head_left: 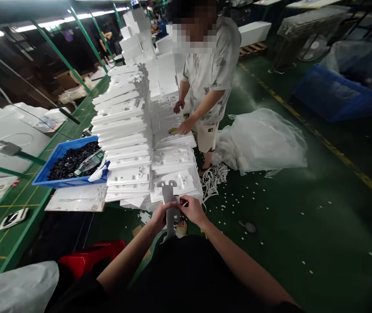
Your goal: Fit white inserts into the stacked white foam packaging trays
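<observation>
A thin grey-white cut-out sheet [169,195], with rounded tabs at its top, stands upright in front of my body. My left hand [162,214] is closed on its left side, with the thumb over its face. On the right, my right hand [192,209] pinches the sheet's edge; its fingertips are partly hidden. Just beyond my hands, white molded panels [175,180] lie in a low pile, next to a tall stack of similar panels [123,130].
A blue bin [51,182] with small black parts and a plastic bottle stands left. Another person [208,74] reaches over the panels. A clear plastic bag [264,139] and white strips [215,180] lie on the floor at right. A red stool [91,256] is at lower left.
</observation>
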Demonstrator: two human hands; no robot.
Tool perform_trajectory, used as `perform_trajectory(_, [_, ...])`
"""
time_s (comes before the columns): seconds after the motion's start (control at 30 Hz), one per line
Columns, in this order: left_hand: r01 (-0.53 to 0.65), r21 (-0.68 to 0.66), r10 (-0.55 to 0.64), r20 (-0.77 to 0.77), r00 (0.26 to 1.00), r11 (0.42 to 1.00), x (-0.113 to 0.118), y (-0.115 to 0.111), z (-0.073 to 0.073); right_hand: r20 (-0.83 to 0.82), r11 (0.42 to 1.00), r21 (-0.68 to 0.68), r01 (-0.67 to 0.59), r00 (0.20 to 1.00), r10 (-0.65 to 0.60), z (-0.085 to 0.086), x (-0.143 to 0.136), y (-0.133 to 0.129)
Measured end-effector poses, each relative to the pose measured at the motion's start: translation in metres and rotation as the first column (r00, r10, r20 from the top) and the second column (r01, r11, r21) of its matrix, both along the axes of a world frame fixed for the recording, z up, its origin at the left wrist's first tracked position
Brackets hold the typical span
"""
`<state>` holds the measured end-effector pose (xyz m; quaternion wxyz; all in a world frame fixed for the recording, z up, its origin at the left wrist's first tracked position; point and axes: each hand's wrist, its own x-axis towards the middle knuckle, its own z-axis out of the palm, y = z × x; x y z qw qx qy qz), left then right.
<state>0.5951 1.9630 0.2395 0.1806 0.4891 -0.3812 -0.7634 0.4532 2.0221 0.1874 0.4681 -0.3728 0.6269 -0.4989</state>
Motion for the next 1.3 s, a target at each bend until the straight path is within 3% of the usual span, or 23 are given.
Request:
perform_trajectory(0.1, [-0.003, 0.046, 0.002, 0.030, 1.000, 0.999, 0.012, -0.027, -0.015, -0.116, 0.997, -0.014, 0.071, 0.991, -0.072, -0.010, 0.017, -0.017])
perform_trajectory(0.27, [-0.019, 0.123, 0.015, 0.037, 0.999, 0.992, 0.028, -0.059, -0.032, -0.166, 0.976, 0.050, 0.214, 0.965, -0.203, -0.026, 0.042, -0.033])
perform_trajectory(0.4, [0.023, 0.156, -0.020, -0.016, 1.000, 0.987, 0.034, -0.071, -0.037, -0.193, 0.957, 0.017, 0.291, 0.940, -0.283, -0.034, 0.054, -0.040])
perform_trajectory(0.53, [0.014, 0.166, -0.009, -0.032, 0.999, 0.986, 0.038, -0.074, -0.039, -0.232, 0.938, -0.102, 0.331, 0.909, -0.346, -0.035, 0.061, -0.043])
perform_trajectory(0.73, [-0.034, 0.181, 0.038, -0.018, 0.999, 0.983, 0.058, -0.077, -0.051, -0.162, 0.960, -0.036, 0.276, 0.947, -0.278, -0.037, 0.080, -0.049])
perform_trajectory(0.97, [-0.190, 0.200, 0.181, 0.062, 0.981, 0.961, 0.099, -0.085, -0.070, -0.003, 0.962, 0.094, 0.256, 0.966, -0.257, -0.054, 0.111, -0.065])
perform_trajectory(1.13, [-0.156, 0.179, 0.149, 0.053, 0.987, 0.971, 0.111, -0.090, -0.073, 0.319, 0.943, 0.299, 0.148, 0.916, -0.245, -0.060, 0.116, -0.074])
perform_trajectory(1.3, [-0.118, 0.141, 0.117, 0.014, 0.993, 0.983, 0.117, -0.092, -0.076, 0.314, 0.957, 0.281, 0.072, 0.935, -0.163, -0.061, 0.114, -0.078])
